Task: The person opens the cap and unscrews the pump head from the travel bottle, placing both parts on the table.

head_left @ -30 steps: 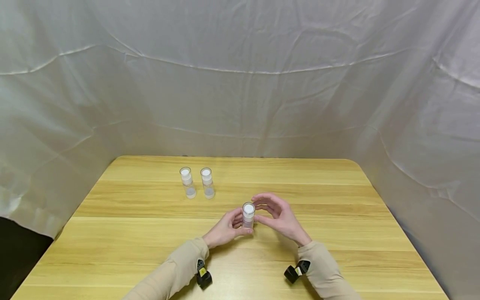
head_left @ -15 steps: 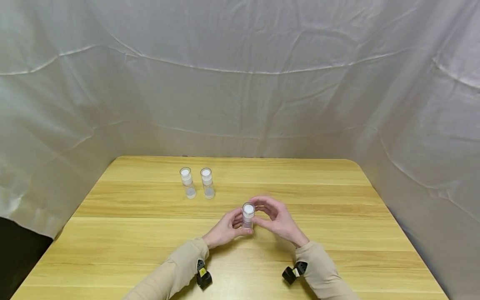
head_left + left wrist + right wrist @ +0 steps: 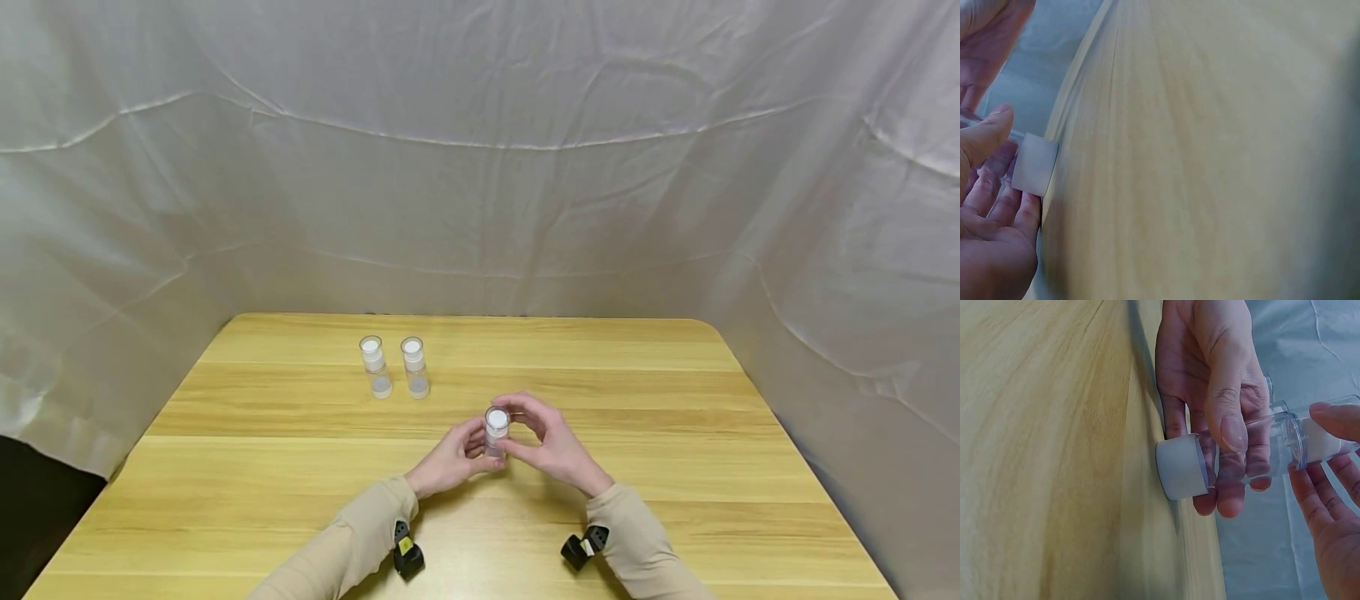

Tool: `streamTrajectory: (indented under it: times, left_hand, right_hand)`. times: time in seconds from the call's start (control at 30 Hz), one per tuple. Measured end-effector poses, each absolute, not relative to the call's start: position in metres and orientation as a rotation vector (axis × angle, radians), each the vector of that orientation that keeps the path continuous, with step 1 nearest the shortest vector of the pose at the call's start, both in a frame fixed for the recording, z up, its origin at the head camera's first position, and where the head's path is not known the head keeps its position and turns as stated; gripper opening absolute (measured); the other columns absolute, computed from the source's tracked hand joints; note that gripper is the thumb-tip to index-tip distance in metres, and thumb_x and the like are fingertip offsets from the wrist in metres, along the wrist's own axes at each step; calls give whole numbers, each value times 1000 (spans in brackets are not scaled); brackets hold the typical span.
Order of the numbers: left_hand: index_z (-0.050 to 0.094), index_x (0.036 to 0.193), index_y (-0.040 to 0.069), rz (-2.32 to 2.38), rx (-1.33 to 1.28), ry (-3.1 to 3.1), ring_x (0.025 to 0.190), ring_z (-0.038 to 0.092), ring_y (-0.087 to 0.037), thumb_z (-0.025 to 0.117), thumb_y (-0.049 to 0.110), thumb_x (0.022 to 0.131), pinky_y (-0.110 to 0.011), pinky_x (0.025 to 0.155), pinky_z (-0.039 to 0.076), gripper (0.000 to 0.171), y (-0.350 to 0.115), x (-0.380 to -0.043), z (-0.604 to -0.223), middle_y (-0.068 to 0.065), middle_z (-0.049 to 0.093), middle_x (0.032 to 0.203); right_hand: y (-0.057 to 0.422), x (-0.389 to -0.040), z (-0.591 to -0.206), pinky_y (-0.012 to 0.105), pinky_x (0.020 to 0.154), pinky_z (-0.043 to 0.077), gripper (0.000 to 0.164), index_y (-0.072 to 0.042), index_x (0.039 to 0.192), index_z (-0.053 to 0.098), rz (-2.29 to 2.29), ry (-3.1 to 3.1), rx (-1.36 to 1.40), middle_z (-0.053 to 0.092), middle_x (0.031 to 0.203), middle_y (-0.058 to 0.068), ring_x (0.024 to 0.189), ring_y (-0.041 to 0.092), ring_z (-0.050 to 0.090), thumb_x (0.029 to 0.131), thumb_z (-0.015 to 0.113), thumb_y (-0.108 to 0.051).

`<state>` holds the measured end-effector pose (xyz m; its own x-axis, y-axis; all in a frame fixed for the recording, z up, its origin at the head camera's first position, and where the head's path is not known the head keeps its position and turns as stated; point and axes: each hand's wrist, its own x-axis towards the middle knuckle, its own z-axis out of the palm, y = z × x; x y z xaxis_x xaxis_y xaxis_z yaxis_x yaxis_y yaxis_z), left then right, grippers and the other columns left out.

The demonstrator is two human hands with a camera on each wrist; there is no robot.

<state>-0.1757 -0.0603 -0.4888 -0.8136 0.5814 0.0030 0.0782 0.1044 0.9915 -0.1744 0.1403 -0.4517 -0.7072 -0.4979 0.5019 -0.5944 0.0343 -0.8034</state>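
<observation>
A clear cylindrical bottle (image 3: 496, 433) with a white base (image 3: 1180, 467) stands upright on the table at the front middle. My left hand (image 3: 450, 458) holds its clear body low down, thumb on the near side and fingers behind. Around the top, my right hand (image 3: 557, 446) grips the clear cap (image 3: 1325, 439), which has a white part inside, between thumb and fingers. In the left wrist view the white base (image 3: 1036, 165) shows beside the left fingers, while most of the body is hidden by the hand.
Two like bottles, one on the left (image 3: 377, 367) and one on the right (image 3: 416, 367), stand upright further back, left of the hands. The wooden table (image 3: 675, 400) is enclosed by a grey cloth (image 3: 480, 200) behind and at the sides.
My right hand has moved a little left and closed its thumb and fingers onto the bottle's cap. The left hand and the bottle have stayed in place.
</observation>
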Motion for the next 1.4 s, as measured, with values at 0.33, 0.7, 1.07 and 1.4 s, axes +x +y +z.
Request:
streamTrajectory:
  times: [0.33, 0.7, 1.07, 1.4]
  left_hand:
    - [43, 144, -6, 1757, 638, 1995, 138, 51, -41, 70, 7, 93, -52, 122, 38, 59, -60, -175, -489, -26, 55, 144]
    - [42, 144, -6, 1757, 648, 2000, 138, 50, -42, 70, 6, 93, -52, 122, 36, 60, -60, -176, -488, -27, 55, 145]
    - [48, 139, -4, 1762, 653, 2018, 135, 53, -41, 69, 5, 93, -52, 121, 38, 51, -59, -174, -487, -26, 59, 140]
    - [45, 140, -8, 1769, 682, 1981, 133, 54, -42, 68, 3, 93, -48, 120, 42, 53, -59, -174, -488, -28, 61, 136]
  right_hand:
    - [140, -172, -448, 19, 103, 53, 44, 9, 125, 56, 1778, -2191, 1171, 62, 118, 30, 115, -2, 58, 84, 72, 11]
    - [139, -171, -447, 20, 104, 54, 43, 8, 124, 57, 1791, -2207, 1154, 63, 118, 29, 115, -1, 59, 84, 72, 11]
    - [140, -170, -438, 19, 108, 51, 49, 12, 128, 54, 1913, -2120, 1035, 65, 122, 24, 118, -1, 61, 82, 71, 14]
    - [155, -180, -441, 21, 102, 56, 54, 23, 127, 46, 2074, -1802, 875, 67, 122, -2, 112, 7, 65, 77, 67, 24]
